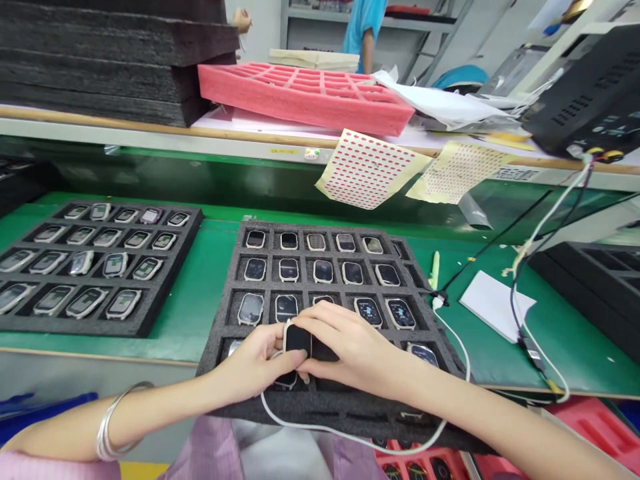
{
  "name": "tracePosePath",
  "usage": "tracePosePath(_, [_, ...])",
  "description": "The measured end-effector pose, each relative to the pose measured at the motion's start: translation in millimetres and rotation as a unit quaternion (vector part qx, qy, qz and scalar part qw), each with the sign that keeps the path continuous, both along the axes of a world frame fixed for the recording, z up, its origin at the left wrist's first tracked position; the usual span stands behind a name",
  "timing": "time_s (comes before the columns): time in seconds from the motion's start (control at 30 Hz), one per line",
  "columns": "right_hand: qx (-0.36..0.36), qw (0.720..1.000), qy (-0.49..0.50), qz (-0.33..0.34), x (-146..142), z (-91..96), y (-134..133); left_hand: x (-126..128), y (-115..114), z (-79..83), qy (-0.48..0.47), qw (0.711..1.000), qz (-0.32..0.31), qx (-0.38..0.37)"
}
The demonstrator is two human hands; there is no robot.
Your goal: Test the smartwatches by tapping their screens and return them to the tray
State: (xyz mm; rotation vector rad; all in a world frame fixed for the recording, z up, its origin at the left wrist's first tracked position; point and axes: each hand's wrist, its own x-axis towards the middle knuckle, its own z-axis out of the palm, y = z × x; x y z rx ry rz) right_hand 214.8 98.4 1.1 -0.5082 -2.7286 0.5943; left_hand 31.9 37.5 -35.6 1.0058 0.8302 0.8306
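Between both hands is a smartwatch (297, 341) with a dark screen and a light case, held above the front rows of a black foam tray (227, 293). My left hand (257, 357) grips its left side, the thumb lying across the lower screen. My right hand (345, 340) closes on its top and right edge. A white cable (350, 437) loops below the hands; its end near the watch is hidden by my fingers. Strapless watches fill most of the tray's visible compartments; a few, such as one watch (400, 312), have lit faces.
A second foam tray of watches (145, 320) lies at the left. Right of the middle tray are a green pen (435, 269), a white paper pad (497, 305) and cables. Sticker sheets (373, 170) hang from the shelf, which carries a pink foam tray (305, 100). A person (367, 30) stands behind.
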Motion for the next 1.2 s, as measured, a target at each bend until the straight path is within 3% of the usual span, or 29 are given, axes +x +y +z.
tracePosePath(0.2, [-0.044, 0.998, 0.039, 0.001, 1, -5.5, -3, -2, 0, 8.8, 0.010, 1.000, -0.012, 0.008])
tracePosePath(0.93, [0.043, 0.998, 0.050, -0.017, 0, -12.6, -12, -2, -1, 4.3, 0.050, 0.998, -0.022, 0.028])
tracePosePath(1.1, [0.052, 0.997, 0.059, -0.020, 8, -0.2, -12, 1, -10, 5.9, 0.124, 0.988, -0.031, 0.087])
tracePosePath(1.2, [0.039, 0.994, 0.081, -0.056, 23, 10.2, -14, -1, -15, 7.9, 0.130, 0.988, -0.049, 0.067])
